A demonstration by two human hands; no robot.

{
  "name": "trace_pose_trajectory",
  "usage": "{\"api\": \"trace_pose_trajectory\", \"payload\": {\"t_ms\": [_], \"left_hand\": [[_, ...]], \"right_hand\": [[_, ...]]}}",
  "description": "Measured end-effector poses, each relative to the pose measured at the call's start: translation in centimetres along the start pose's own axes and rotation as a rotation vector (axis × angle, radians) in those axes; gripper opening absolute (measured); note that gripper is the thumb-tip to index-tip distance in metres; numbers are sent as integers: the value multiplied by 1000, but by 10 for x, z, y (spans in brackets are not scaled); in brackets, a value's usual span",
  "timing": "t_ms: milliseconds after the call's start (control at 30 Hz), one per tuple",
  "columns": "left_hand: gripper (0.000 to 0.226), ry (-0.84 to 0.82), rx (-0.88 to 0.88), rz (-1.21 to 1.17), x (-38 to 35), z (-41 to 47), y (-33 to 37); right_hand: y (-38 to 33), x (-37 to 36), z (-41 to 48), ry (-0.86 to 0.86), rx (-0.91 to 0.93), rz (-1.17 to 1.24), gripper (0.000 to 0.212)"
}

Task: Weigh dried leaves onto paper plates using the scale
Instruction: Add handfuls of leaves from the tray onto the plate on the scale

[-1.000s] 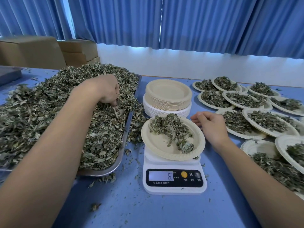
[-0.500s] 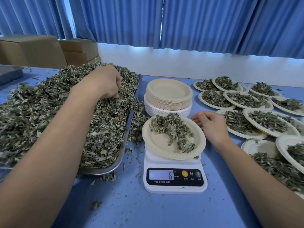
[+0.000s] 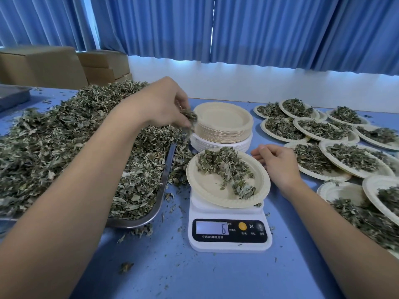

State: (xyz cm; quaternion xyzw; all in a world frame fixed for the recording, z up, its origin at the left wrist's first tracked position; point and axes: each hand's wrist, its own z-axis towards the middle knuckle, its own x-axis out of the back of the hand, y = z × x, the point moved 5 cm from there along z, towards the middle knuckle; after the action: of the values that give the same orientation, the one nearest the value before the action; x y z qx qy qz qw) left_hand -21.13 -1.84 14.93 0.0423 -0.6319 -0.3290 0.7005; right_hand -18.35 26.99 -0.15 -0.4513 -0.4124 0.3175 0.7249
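A white scale [image 3: 230, 244] reading 6 carries a beige paper plate [image 3: 207, 186] with a strip of dried leaves [image 3: 226, 167] on it. My left hand [image 3: 159, 104] is raised above the right edge of the metal tray [image 3: 164, 180] and pinches a small clump of dried leaves [image 3: 190, 115] beside the plate stack. The tray holds a big heap of dried leaves [image 3: 64, 143]. My right hand [image 3: 278, 162] rests on the table just right of the plate on the scale, fingers loosely curled and holding nothing.
A stack of unused paper plates [image 3: 224, 126] stands behind the scale. Several filled plates [image 3: 345, 156] cover the right side of the blue table [image 3: 194, 277]. Cardboard boxes [image 3: 43, 65] sit at the back left, with blue curtains behind. Loose leaf crumbs lie around the scale.
My left hand has lifted out of the leaf heap with a pinch of leaves and moved right, toward the plate stack. The right hand and the scale reading are unchanged.
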Motion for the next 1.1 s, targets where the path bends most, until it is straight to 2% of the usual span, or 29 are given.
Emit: {"api": "trace_pose_trajectory", "payload": {"t_ms": [133, 333, 400, 500, 667, 800, 933, 1100], "left_hand": [[22, -310, -150, -277, -31, -12, 34], [41, -490, -173, -237, -41, -19, 41], [37, -453, -155, -280, -30, -17, 35], [29, -292, -95, -272, -16, -8, 16], [32, -181, 78, 32, -17, 10, -26], [38, -173, 234, 244, -29, 19, -56], [46, -285, 308, 351, -38, 17, -71], [28, -321, 321, 362, -40, 15, -72]], "right_hand": [[1, 0, 0, -1, 1, 5, 30], [2, 0, 1, -4, -4, 11, 30], [3, 1, 1, -2, 0, 6, 30], [2, 1, 1, -4, 11, -6, 31], [1, 1, 2, -1, 17, -9, 31], [2, 0, 1, -4, 14, -5, 31], [2, 0, 1, -4, 13, -5, 31], [2, 0, 1, -5, 16, -4, 31]]}}
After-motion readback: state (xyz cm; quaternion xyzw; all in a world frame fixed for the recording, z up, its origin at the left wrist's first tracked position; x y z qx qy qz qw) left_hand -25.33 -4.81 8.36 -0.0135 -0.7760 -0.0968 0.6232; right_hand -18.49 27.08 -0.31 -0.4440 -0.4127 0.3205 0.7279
